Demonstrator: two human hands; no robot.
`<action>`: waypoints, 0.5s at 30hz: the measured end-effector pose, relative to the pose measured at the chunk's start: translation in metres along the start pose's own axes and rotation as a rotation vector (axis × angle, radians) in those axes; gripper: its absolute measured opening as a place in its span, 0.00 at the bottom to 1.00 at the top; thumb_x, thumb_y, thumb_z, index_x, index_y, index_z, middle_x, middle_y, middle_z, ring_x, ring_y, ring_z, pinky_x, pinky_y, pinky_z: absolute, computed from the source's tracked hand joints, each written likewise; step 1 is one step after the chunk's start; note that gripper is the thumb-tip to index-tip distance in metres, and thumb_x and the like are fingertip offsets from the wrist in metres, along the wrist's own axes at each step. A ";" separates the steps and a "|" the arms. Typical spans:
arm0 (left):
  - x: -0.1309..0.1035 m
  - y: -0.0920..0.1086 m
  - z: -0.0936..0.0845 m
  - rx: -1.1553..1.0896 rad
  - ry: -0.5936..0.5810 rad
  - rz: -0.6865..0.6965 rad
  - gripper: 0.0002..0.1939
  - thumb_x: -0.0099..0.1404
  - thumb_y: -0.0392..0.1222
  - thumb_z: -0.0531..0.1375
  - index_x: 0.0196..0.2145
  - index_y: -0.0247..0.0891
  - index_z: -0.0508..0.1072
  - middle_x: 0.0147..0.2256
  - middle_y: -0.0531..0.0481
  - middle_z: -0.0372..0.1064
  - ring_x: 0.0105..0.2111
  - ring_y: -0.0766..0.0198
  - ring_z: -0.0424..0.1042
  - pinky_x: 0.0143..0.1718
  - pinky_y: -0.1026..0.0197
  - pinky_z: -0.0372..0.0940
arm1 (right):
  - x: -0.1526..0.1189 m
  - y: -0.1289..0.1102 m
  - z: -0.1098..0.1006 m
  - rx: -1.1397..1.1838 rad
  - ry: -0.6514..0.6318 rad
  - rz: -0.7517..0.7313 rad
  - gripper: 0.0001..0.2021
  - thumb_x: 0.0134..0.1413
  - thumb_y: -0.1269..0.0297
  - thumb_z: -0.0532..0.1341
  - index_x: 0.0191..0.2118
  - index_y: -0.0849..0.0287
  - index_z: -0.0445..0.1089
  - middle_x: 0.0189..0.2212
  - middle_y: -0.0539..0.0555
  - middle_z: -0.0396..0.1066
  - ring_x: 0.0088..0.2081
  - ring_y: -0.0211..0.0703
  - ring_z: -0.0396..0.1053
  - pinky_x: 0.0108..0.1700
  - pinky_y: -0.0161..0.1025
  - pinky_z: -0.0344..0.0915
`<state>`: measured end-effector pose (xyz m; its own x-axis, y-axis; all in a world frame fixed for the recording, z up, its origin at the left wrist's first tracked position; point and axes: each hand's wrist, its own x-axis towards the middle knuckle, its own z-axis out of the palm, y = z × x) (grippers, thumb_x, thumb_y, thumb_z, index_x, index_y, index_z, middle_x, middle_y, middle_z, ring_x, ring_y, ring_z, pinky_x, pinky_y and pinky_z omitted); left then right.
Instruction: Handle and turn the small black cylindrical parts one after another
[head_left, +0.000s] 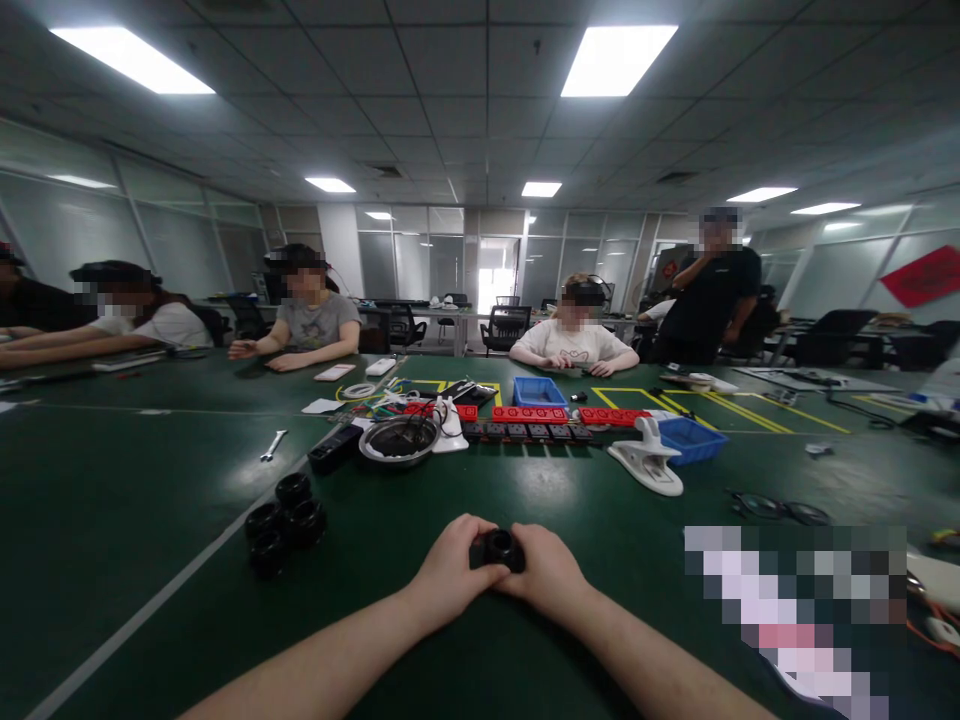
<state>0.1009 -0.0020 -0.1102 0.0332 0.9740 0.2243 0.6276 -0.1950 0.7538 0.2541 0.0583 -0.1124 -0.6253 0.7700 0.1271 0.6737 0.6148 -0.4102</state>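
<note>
Between my two hands is a small black ring-like part (501,547) with a round opening facing up, just above or on the green table (375,640); I cannot tell which. My left hand (459,565) wraps its left side, thumb in front and fingers behind. From the other side my right hand (546,568) closes round it, its thumb meeting the left one. Much of the part is hidden by the fingers. To the left stands a cluster of several similar black round parts (306,522), some resting against or on one another.
Farther off lie a wrench (274,446), a metal dish (398,458) with cables, red and black socket strips (529,414), blue bins (538,391) and a white clip stand (649,465). Glasses (780,507) rest at right. People sit across the table; one person (709,290) stands.
</note>
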 end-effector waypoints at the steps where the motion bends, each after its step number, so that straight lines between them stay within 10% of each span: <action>1: 0.000 0.000 0.000 0.003 0.007 0.000 0.16 0.50 0.36 0.63 0.39 0.37 0.67 0.37 0.50 0.63 0.39 0.59 0.63 0.40 0.60 0.59 | -0.001 -0.002 0.001 -0.020 0.012 0.005 0.15 0.39 0.53 0.63 0.28 0.61 0.65 0.28 0.54 0.66 0.31 0.46 0.63 0.31 0.37 0.54; 10: 0.001 -0.001 -0.006 0.060 -0.045 0.063 0.26 0.49 0.40 0.64 0.47 0.41 0.64 0.41 0.48 0.63 0.42 0.57 0.62 0.44 0.58 0.58 | 0.000 0.014 -0.015 0.206 -0.094 -0.229 0.29 0.37 0.58 0.66 0.49 0.57 0.62 0.40 0.54 0.66 0.40 0.47 0.64 0.41 0.39 0.59; 15: 0.002 0.004 -0.010 0.048 -0.060 0.069 0.19 0.51 0.41 0.63 0.42 0.41 0.68 0.40 0.49 0.64 0.43 0.57 0.62 0.44 0.58 0.57 | 0.005 0.020 -0.023 0.347 -0.224 -0.237 0.19 0.39 0.67 0.66 0.42 0.58 0.68 0.35 0.50 0.68 0.36 0.43 0.65 0.38 0.36 0.60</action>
<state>0.0958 -0.0017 -0.1012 0.1233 0.9639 0.2361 0.6588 -0.2575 0.7069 0.2736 0.0782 -0.0992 -0.8413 0.5359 0.0716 0.3542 0.6464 -0.6758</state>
